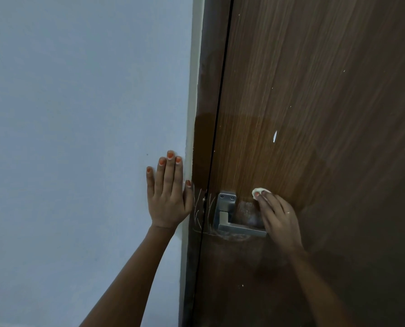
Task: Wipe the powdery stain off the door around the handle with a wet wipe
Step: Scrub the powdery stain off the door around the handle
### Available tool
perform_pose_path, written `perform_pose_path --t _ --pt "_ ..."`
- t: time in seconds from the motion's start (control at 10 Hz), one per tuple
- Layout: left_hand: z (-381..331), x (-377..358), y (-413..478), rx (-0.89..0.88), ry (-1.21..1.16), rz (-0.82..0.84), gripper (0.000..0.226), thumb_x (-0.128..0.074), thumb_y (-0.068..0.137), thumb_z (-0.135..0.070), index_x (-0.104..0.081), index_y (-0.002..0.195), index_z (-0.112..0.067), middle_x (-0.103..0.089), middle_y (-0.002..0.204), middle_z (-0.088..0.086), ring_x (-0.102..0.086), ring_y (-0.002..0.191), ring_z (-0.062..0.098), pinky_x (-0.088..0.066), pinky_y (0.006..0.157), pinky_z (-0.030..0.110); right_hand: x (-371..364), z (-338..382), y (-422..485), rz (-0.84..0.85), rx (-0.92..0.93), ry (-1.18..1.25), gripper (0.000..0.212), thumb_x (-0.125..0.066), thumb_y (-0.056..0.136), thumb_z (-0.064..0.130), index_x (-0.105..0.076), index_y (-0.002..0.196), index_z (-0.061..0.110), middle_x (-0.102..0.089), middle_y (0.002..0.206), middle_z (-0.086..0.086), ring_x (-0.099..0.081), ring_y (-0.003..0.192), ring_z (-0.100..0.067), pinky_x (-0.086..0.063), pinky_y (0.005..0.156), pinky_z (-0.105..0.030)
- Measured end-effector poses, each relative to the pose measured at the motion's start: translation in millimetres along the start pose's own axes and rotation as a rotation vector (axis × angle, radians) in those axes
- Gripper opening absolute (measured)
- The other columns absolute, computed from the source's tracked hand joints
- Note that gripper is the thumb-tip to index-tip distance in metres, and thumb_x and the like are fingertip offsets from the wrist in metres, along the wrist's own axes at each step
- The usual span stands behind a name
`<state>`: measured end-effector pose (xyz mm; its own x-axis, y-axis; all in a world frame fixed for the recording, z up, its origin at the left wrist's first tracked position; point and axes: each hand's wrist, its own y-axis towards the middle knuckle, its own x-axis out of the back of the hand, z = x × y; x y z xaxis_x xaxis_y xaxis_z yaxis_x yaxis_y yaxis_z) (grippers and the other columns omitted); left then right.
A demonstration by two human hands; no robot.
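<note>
**Powder left in the awkward spots around the handle**

The left hand [167, 197] lies flat on the wall [79, 114] with straight fingers, holding nothing; its thumb sits against the door frame [198, 138]. Just right of that thumb, thin white streaks [198, 208] run down the frame and door edge. They could easily be missed, since the wiping is going on at the far side of the handle [229, 220].

The handle stands between the two hands. The powdery stain [247, 210] fills its crook and trails under the lever, just left of the right hand's fingers. A damp wad could smear this powder into a film instead of lifting it. Leaning on the lever might also unlatch the door [314, 114].

The right hand [279, 215] bends its fingers over a small wet wipe [257, 191], pressing it to the door at its fingertips, above the lever's end.

Most of the wipe is hidden under those fingers, so its soiling cannot be judged. The lever's free end is covered by the hand. Whether the streaks are powder or scratches cannot be told, nor what the white fleck [275, 136] above the fingertips is.
</note>
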<state>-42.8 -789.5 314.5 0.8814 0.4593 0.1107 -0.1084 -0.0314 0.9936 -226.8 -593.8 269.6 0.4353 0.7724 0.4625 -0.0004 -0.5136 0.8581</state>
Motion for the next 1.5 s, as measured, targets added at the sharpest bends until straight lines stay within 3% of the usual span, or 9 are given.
perform_pose_path --t 0.1,0.2,0.3,0.6,1.0,1.1,1.2,1.4,1.5 --pt "0 0 0 0.003 0.008 0.004 0.058 -0.024 0.101 -0.032 0.000 0.150 -0.014 0.007 0.158 -0.002 0.002 0.145 0.016 -0.001 0.118 0.038 -3 -7 -26 0.105 0.054 -0.056 0.037 -0.027 0.097 0.014 -0.041 0.130 0.006 -0.052 0.128 -0.012 -0.043 0.118 -0.024 -0.047 0.089 -0.039" --pt "0 -2 -1 0.003 0.016 -0.001 0.057 -0.024 0.101 -0.031 -0.001 0.150 -0.014 0.006 0.158 -0.002 0.001 0.145 0.017 -0.002 0.118 0.038 -7 -7 -45 0.197 0.062 -0.107 0.048 -0.017 0.101 0.024 -0.014 0.145 0.007 -0.025 0.147 -0.011 -0.011 0.141 -0.021 -0.018 0.110 -0.037" --pt "0 -1 -1 0.003 0.016 0.004 0.058 -0.025 0.100 -0.031 -0.002 0.150 -0.014 0.006 0.158 -0.002 0.001 0.145 0.017 -0.002 0.118 0.038 -14 5 -40 0.240 -0.048 -0.056 0.054 -0.011 0.100 0.038 0.001 0.147 0.012 0.008 0.156 -0.002 0.004 0.142 -0.018 -0.002 0.115 -0.037" --pt "-1 -1 0 0.008 0.006 0.002 0.058 -0.024 0.100 -0.031 0.000 0.150 -0.015 0.007 0.158 -0.003 0.001 0.145 0.016 -0.002 0.117 0.038 -34 30 -56 0.358 0.063 -0.038 0.050 -0.001 0.100 0.033 0.011 0.146 0.017 0.020 0.154 -0.001 0.010 0.141 -0.016 0.001 0.114 -0.036" --pt "0 -1 -1 0.006 0.018 0.004 0.057 -0.024 0.101 -0.032 0.000 0.150 -0.014 0.007 0.158 -0.002 0.001 0.145 0.016 -0.002 0.118 0.038 -38 41 -27 0.220 -0.075 -0.088 0.054 -0.015 0.100 0.030 0.001 0.146 0.006 0.011 0.155 -0.008 0.005 0.142 -0.022 -0.001 0.115 -0.039" --pt "1 -2 -1 0.011 0.015 0.009 0.057 -0.023 0.101 -0.032 0.000 0.150 -0.014 0.007 0.158 -0.002 0.001 0.145 0.016 -0.002 0.118 0.037 -36 42 -47 0.456 -0.016 -0.062 0.052 -0.004 0.099 0.030 -0.018 0.145 0.008 -0.013 0.155 -0.008 -0.003 0.142 -0.020 -0.003 0.114 -0.036" --pt "1 -2 -2 0.011 0.020 0.001 0.058 -0.025 0.100 -0.031 -0.002 0.150 -0.014 0.005 0.158 -0.002 0.000 0.145 0.017 -0.003 0.118 0.038 -25 40 -65 0.619 -0.046 -0.022 0.063 -0.005 0.101 0.031 -0.062 0.115 0.008 -0.066 0.116 -0.010 -0.047 0.122 -0.020 -0.002 0.115 -0.033" --pt "1 -3 -3 0.009 0.026 0.008 0.059 -0.027 0.099 -0.030 -0.002 0.150 -0.013 0.005 0.158 -0.001 0.000 0.145 0.017 -0.003 0.118 0.039 -20 31 -46 0.407 -0.143 0.006 0.052 -0.007 0.100 0.034 0.002 0.147 0.012 0.011 0.156 -0.002 0.005 0.142 -0.017 0.002 0.115 -0.036" --pt "1 -3 -2 0.008 0.021 0.006 0.059 -0.026 0.100 -0.031 -0.002 0.150 -0.014 0.005 0.158 -0.001 0.000 0.145 0.017 -0.003 0.118 0.039 -25 43 -36 0.443 -0.137 0.008 0.053 -0.006 0.100 0.033 0.002 0.147 0.010 0.010 0.156 -0.004 0.004 0.142 -0.020 0.000 0.114 -0.038"
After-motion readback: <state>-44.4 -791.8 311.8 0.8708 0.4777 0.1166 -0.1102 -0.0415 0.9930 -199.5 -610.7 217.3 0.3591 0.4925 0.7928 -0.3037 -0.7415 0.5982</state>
